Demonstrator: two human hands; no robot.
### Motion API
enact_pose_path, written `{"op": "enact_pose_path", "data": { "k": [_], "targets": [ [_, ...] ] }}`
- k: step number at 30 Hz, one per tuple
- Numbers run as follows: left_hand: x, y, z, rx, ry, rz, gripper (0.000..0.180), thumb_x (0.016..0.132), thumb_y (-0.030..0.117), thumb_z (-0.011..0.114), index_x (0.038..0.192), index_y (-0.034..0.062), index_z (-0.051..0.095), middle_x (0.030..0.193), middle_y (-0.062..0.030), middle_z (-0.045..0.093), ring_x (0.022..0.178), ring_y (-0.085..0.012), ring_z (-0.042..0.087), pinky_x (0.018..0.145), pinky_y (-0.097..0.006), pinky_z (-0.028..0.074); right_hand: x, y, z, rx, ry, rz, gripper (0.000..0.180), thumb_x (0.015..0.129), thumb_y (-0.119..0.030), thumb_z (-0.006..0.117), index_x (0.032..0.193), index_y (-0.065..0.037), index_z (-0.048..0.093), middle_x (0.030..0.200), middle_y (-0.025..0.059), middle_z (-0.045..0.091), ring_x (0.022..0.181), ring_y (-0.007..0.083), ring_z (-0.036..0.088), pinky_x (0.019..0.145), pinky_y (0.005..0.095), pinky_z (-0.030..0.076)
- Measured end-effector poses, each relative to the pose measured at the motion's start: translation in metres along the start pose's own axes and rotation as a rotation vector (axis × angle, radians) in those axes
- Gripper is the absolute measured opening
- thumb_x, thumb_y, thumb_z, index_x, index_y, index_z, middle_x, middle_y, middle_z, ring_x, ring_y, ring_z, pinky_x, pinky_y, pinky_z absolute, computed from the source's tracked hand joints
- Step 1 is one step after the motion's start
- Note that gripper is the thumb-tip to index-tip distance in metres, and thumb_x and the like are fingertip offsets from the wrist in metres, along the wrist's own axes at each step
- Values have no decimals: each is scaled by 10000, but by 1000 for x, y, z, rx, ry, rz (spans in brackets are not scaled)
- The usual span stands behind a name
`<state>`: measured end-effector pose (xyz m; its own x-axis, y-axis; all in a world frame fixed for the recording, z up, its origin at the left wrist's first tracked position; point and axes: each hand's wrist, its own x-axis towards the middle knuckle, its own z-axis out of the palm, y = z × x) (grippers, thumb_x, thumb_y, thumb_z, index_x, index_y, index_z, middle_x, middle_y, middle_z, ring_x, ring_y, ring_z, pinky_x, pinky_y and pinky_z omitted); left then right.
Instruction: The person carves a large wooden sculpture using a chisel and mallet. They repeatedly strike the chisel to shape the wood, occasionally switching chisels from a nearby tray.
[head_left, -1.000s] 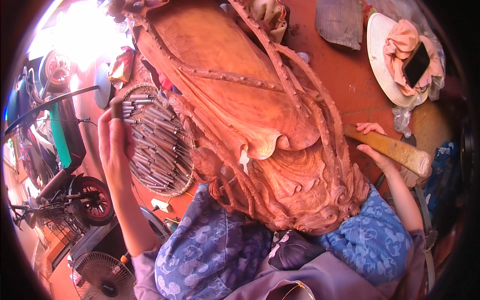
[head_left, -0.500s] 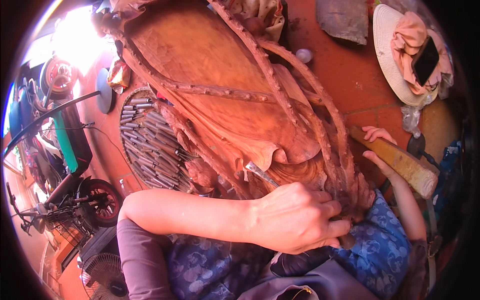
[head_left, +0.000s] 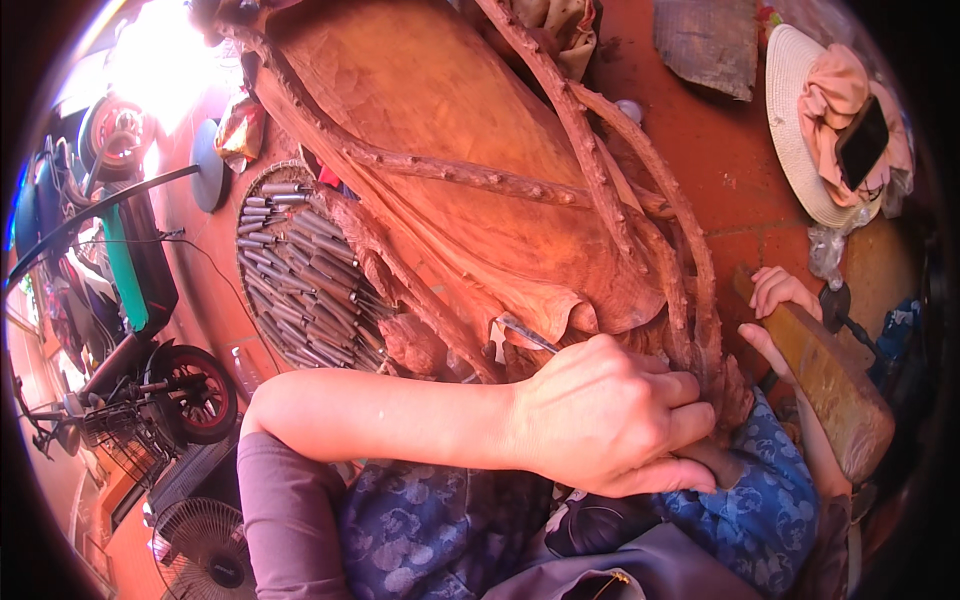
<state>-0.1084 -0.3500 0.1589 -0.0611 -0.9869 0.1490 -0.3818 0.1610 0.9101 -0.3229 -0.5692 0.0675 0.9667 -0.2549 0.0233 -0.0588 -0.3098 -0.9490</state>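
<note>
A large reddish-brown wood carving (head_left: 440, 110), shaped like a broad leaf with raised knobbly stems, stretches away from my lap. My left hand (head_left: 620, 420) is closed around a carving chisel. Its metal blade (head_left: 528, 334) sticks out on the left of the knuckles, beside the curled lower edge of the leaf. Whether the tip touches the wood I cannot tell, and the fingers hide the handle. On the right, my right hand (head_left: 782, 298) grips a thick wooden mallet (head_left: 835, 395), held apart from the chisel.
Many chisels with dark handles fill a round woven basket (head_left: 243, 270) left of the carving. A straw hat (head_left: 795, 150) with pink cloth and a phone (head_left: 863, 143) lies at right. A fan (head_left: 210, 550) and a motorbike wheel (head_left: 195, 390) stand at left.
The whole view has shifted slightly, with the carving lower and farther right. The mallet sits a little lower. My left fingers have shifted, and the handle end seen earlier is now hidden.
</note>
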Motion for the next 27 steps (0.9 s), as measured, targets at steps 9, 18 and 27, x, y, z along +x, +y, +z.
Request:
{"op": "enact_pose_path", "data": {
  "k": [9, 18, 27],
  "targets": [
    [12, 3, -11, -116, -28, -232, 420, 908, 473, 660, 879, 55, 645, 729, -97, 619, 654, -339, 658, 520, -437, 505, 9, -13, 3, -78, 16, -138, 395, 710, -147, 892, 821, -83, 518, 770, 53, 558, 729, 221, 551, 838, 421, 475],
    [11, -1, -4, -55, 88, -281, 409, 902, 464, 671, 885, 55, 666, 761, -119, 652, 666, -365, 657, 545, -456, 509, 14, -10, 22, -293, 213, -130, 373, 683, -50, 854, 797, -56, 499, 730, 77, 529, 697, 242, 528, 724, 366, 459],
    [14, 0, -8, -56, 49, -244, 420, 899, 467, 672, 872, 49, 649, 765, -113, 646, 668, -366, 651, 547, -458, 500, 15, -30, 19, -318, 234, -112, 388, 624, 120, 751, 789, -71, 457, 737, 62, 463, 674, 209, 448, 640, 333, 399]
  ]
}}
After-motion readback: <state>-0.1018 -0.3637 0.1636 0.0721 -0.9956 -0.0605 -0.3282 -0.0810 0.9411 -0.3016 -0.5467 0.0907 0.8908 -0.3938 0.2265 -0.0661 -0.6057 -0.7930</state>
